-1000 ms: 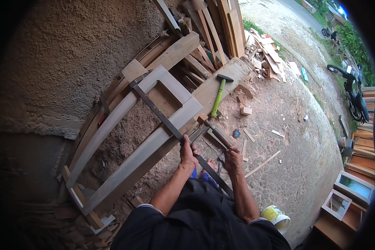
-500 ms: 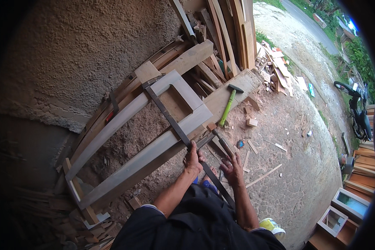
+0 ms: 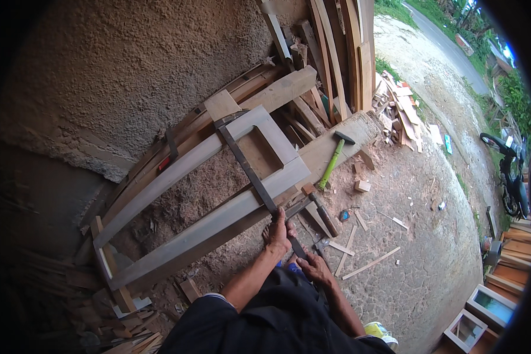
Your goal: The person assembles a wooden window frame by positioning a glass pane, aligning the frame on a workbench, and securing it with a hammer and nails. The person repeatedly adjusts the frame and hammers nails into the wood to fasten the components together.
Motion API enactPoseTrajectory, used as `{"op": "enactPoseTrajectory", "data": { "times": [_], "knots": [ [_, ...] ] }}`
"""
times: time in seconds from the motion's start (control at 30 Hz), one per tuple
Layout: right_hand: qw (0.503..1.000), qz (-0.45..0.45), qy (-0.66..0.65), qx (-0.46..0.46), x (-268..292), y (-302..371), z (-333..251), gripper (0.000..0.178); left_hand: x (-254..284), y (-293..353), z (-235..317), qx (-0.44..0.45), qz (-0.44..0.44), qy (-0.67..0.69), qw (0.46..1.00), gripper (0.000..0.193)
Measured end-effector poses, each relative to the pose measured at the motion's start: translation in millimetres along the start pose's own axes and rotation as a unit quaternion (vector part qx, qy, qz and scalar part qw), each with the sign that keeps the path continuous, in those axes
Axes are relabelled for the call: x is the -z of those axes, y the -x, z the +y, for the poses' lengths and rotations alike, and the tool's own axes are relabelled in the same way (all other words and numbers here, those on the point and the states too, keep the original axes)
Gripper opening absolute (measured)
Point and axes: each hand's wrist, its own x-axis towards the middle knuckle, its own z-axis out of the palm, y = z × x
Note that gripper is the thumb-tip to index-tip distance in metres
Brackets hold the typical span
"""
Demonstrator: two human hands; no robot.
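Note:
A long steel bar clamp (image 3: 248, 171) lies across the narrow end of a pale wooden frame (image 3: 189, 243). My left hand (image 3: 278, 233) is closed round its bar just off the frame's near edge. Lower down, towards my body, my right hand (image 3: 317, 272) grips the same bar. The clamp's wooden screw handle (image 3: 326, 220) stands beside the sliding arm, free of both hands. A small brown wood block (image 3: 307, 188) sits at the screw's tip, by the frame's edge. The clamp's far jaw reaches over the frame's far rail, near a wood offcut (image 3: 222, 105).
A green-handled hammer (image 3: 334, 160) rests on a thick plank (image 3: 354, 131) under the frame. Timber boards (image 3: 351, 59) lean at the rough wall (image 3: 130, 71). A tape measure (image 3: 344, 215), sticks and offcuts lie on the ground. A second clamp (image 3: 170, 147) is by the wall. A motorcycle (image 3: 509, 171) stands right.
My right hand has moved from beside the screw handle down onto the bar, and its fingers have closed. My left hand keeps its hold. The whole view has shifted slightly.

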Motion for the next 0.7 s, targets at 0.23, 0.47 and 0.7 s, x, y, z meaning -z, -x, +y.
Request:
{"op": "enactPoseTrajectory", "data": {
  "times": [0.23,0.47,0.7],
  "knots": [
    [0.998,0.057,0.018,0.034,-12.2,-13.7,31.2,0.071,10.7,-8.6,-2.9,0.037,0.006,0.040,0.998,0.049],
    [0.981,0.135,0.077,0.112,-23.0,-23.2,64.3,0.046,14.3,-24.1,6.1,0.066,-0.003,0.074,0.995,0.052],
    [0.996,0.075,0.027,0.041,-8.8,-0.2,22.3,0.049,11.5,-35.2,27.5,0.083,0.004,0.057,0.995,0.055]
  ]
}}
